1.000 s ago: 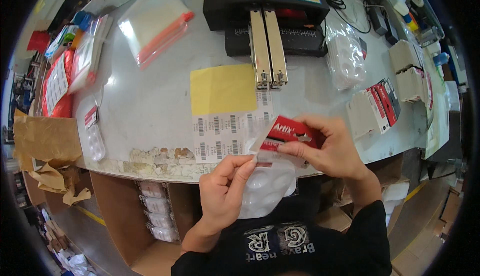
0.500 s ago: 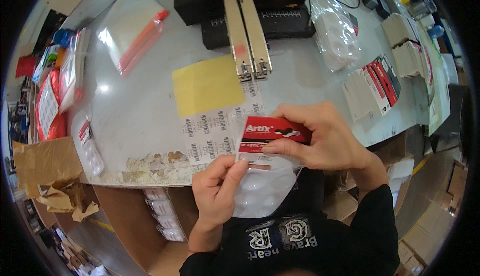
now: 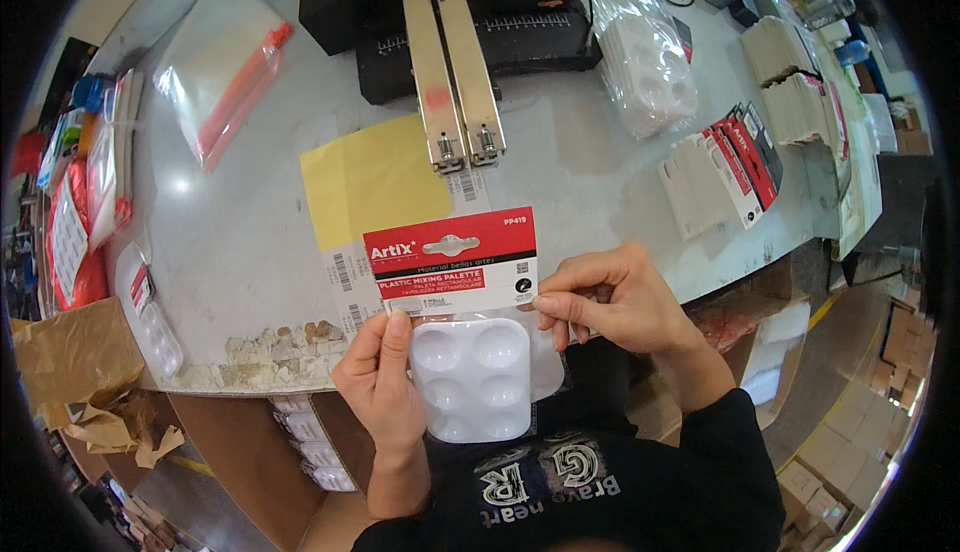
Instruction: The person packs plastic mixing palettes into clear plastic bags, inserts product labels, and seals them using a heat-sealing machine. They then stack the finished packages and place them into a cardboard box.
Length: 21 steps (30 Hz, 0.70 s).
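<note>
Over the front edge of the table I hold a red, black and white header card [image 3: 450,260] spread flat, its hang hole toward the far side. Below it hangs a white plastic paint palette [image 3: 472,380] with several round wells. Clear plastic and another whitish rounded piece show behind the palette's right side. My left hand [image 3: 385,382] is closed, pinching the card's lower left corner between thumb and fingers. At the lower right corner, my right hand [image 3: 622,304] pinches the card's edge, other fingers curled beneath.
A black stapling-type machine [image 3: 450,27] with two metal arms stands at the back. Beneath them lie a yellow sheet [image 3: 370,177] and barcode labels [image 3: 345,274]. Bagged palettes [image 3: 648,72] and header cards [image 3: 725,167] are at right. A cardboard box [image 3: 235,452] stands below the table.
The card has turned from a slant to face up squarely. My right hand has slid from across it to its right corner. The palette's wells now show clearly; the whole view has shifted.
</note>
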Tool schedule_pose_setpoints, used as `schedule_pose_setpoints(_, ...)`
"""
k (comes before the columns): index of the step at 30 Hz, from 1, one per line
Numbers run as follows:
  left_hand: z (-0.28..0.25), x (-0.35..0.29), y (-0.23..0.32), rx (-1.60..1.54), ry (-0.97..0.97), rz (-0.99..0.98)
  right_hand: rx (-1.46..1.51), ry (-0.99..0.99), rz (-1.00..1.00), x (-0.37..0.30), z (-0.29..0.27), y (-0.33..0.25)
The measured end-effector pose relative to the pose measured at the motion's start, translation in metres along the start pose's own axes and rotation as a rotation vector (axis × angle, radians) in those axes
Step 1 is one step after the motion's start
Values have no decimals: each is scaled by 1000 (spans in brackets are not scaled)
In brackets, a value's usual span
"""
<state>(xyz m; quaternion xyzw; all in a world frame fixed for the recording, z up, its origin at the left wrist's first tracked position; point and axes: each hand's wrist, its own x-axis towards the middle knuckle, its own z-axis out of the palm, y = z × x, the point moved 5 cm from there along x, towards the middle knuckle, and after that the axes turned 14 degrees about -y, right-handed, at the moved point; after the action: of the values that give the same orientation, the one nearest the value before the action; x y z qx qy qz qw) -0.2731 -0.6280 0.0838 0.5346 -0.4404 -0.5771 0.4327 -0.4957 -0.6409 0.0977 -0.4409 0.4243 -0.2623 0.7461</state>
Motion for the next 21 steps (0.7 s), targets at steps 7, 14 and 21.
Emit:
schedule_pose_setpoints(7,11,11,2,42,-117,-73,131,63,69,3,-3,16)
schedule_pose_setpoints(14,24,73,-18,-42,-163,-38,336,236,-35,44,-25,33)
schedule_pose_setpoints(21,24,80,-25,-46,-178,-127,324,297,-70,52,-29,30)
